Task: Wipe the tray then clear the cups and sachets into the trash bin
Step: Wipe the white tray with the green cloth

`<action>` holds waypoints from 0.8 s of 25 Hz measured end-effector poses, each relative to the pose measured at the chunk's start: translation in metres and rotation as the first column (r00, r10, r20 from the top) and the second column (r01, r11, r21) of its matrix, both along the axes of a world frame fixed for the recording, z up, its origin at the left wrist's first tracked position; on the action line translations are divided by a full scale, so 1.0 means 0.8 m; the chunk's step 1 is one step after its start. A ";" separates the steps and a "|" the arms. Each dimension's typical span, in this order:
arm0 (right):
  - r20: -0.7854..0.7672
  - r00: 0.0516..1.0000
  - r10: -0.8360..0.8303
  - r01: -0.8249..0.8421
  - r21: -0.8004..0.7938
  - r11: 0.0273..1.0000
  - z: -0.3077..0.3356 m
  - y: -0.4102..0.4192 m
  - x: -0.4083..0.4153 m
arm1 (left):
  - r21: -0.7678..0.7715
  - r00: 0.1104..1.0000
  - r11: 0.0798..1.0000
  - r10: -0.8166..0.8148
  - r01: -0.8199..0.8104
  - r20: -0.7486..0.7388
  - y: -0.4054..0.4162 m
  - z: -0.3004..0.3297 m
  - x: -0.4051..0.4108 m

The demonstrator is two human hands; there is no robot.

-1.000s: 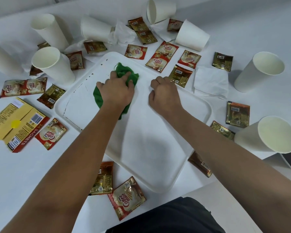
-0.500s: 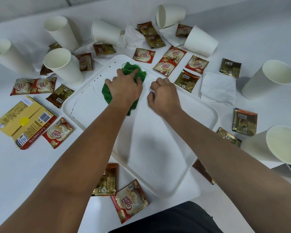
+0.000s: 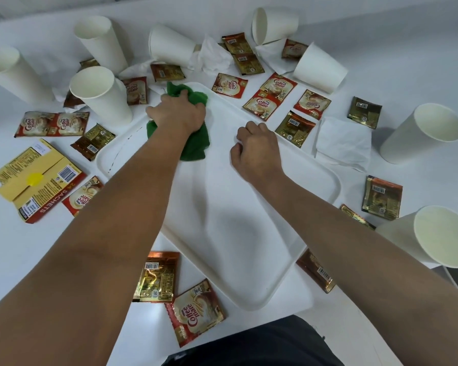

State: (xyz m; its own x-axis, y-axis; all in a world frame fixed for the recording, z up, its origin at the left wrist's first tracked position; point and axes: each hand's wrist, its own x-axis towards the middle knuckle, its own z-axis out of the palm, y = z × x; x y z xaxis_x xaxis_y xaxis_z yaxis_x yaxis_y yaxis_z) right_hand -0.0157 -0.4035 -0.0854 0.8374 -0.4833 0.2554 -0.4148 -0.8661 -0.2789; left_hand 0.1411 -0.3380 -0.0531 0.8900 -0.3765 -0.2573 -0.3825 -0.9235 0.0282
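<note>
The tray point(image 3: 249, 233) lies flat on the table point(image 3: 24, 260), white, shallow-rimmed, with dark specks showing along its far-left rim. I judge it light and rigid, likely to slide under a wipe, so it needs steadying from above or at the rim. My left hand point(image 3: 177, 114) is at the tray's far-left corner, arm extended, palm down, fingers curled over and pressing a green cloth point(image 3: 196, 143); the cloth is soft and bunched, part of it trailing toward the tray's centre. My right hand point(image 3: 257, 149) rests on the tray near its far edge, knuckles up, fingers curled loosely under and holding nothing, apparently bracing the tray. Around the tray lie paper cups: one upright just beyond the far-left corner point(image 3: 101, 96), two to its right point(image 3: 423, 133), others tipped over beyond its far edge. These look light and easily crushed; best taken round the wall. Sachets point(image 3: 267, 100) are scattered on all sides of the tray, thin, slick foil, best pinched at an edge. White napkins point(image 3: 341, 141) and a flattened yellow sachet box point(image 3: 29, 178) also lie beside it. No trash bin is in view.
</note>
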 end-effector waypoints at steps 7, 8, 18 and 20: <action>0.011 1.000 0.007 -0.007 -0.003 1.000 -0.004 -0.002 0.001 | -0.109 0.991 0.987 0.122 -0.115 0.060 0.077 -0.012 -0.050; 0.008 1.000 0.009 -0.009 -0.002 1.000 -0.005 -0.001 0.002 | -0.116 0.990 0.986 0.127 -0.119 0.065 0.085 -0.014 -0.056; 0.082 0.997 0.015 -0.016 0.012 1.000 -0.010 -0.005 0.001 | -0.158 0.988 0.982 0.120 -0.104 0.100 0.052 -0.019 -0.035; 0.078 0.997 0.018 -0.019 0.003 1.000 -0.011 -0.005 0.001 | -0.166 0.989 0.981 0.119 -0.103 0.087 0.036 -0.018 -0.026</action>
